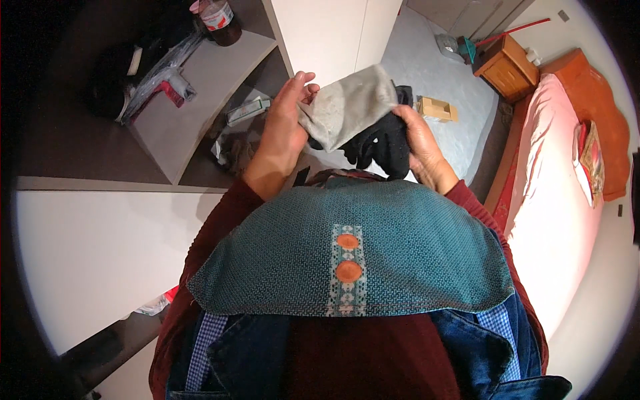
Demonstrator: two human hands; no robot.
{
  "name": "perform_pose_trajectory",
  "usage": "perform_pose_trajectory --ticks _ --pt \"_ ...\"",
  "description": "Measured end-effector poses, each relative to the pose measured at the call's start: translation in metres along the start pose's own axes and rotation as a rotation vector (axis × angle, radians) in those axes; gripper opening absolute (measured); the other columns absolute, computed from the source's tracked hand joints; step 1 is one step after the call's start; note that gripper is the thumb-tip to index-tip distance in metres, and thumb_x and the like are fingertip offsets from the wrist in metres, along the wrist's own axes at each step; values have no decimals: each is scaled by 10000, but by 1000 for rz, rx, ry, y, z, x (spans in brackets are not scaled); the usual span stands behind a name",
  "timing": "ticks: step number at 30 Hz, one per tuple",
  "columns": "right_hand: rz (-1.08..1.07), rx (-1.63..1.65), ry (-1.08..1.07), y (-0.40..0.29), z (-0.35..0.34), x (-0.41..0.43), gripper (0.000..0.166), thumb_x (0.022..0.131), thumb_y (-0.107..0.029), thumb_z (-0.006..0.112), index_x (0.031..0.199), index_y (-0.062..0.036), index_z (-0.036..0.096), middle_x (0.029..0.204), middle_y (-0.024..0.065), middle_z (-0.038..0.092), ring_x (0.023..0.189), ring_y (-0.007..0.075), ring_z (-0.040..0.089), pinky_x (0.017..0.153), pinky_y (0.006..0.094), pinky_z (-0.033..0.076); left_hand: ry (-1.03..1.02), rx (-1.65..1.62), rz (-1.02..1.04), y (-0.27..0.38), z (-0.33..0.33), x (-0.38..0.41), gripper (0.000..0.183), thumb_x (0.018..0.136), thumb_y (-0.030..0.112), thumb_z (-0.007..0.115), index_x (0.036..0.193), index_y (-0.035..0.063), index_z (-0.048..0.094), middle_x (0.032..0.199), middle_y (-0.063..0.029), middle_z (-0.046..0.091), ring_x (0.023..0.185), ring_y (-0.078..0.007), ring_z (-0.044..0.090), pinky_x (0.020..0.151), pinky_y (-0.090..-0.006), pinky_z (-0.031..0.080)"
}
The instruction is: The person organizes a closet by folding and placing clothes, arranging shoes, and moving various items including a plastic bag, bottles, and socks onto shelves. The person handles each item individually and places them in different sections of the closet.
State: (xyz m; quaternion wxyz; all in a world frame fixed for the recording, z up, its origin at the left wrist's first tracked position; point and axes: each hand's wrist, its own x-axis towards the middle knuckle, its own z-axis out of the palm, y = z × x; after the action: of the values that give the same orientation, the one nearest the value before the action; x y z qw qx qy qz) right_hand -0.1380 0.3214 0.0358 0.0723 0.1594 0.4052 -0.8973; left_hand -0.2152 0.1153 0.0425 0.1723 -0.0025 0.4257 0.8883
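Note:
A pale grey cloth piece (350, 107), folded or pouch-like, is stretched between my two hands in front of my waist. My left hand (285, 117) holds its left end against the palm, with the fingertips raised above it. At its right corner, my right hand (422, 140) pinches the fabric. Dark black fabric (387, 147) hangs below and behind the grey cloth, against the right palm; its exact kind is unclear. The teal apron (350, 205) I wear, with orange buttons, lies just below both hands.
On my left is a cabinet with a curved shelf (200, 95), bearing a dark-filled bottle (222, 27) and a plastic-wrapped bundle (167, 82). A small box (248, 111) lies in a lower compartment. An open cardboard box (437, 109) sits on the floor, near a bed (550, 210) and wooden nightstand (507, 65).

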Motion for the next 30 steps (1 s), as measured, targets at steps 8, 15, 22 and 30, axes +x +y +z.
perform_pose_trajectory --ticks 8,15,22,30 --pt "81 -46 -6 -3 21 -20 278 870 -151 554 1083 26 527 956 115 628 818 197 641 724 315 554 -391 508 14 -16 20 -19 552 874 184 642 1337 5 400 1204 -133 519 1114 -199 496 968 -308 391" --pt "-131 -246 11 -1 29 -25 281 876 -159 571 1110 -13 518 973 91 611 809 174 611 699 291 527 -435 1471 435 -3 32 -18 550 862 258 642 1306 -2 447 1106 -231 599 977 -306 584 953 -359 390" --pt "-126 -70 172 -10 17 -19 276 867 -138 556 1085 19 494 959 119 604 819 210 621 726 328 539 -101 1578 835 22 11 1 268 933 203 486 1100 34 611 853 -125 647 831 -238 593 961 -402 339" --pt "-193 -211 32 -10 39 -23 439 934 -297 525 1272 -35 427 1124 99 543 990 170 534 838 294 467 -407 1242 471 -14 50 -14 499 883 289 617 1248 -22 478 1125 -187 536 1073 -278 534 930 -345 428"
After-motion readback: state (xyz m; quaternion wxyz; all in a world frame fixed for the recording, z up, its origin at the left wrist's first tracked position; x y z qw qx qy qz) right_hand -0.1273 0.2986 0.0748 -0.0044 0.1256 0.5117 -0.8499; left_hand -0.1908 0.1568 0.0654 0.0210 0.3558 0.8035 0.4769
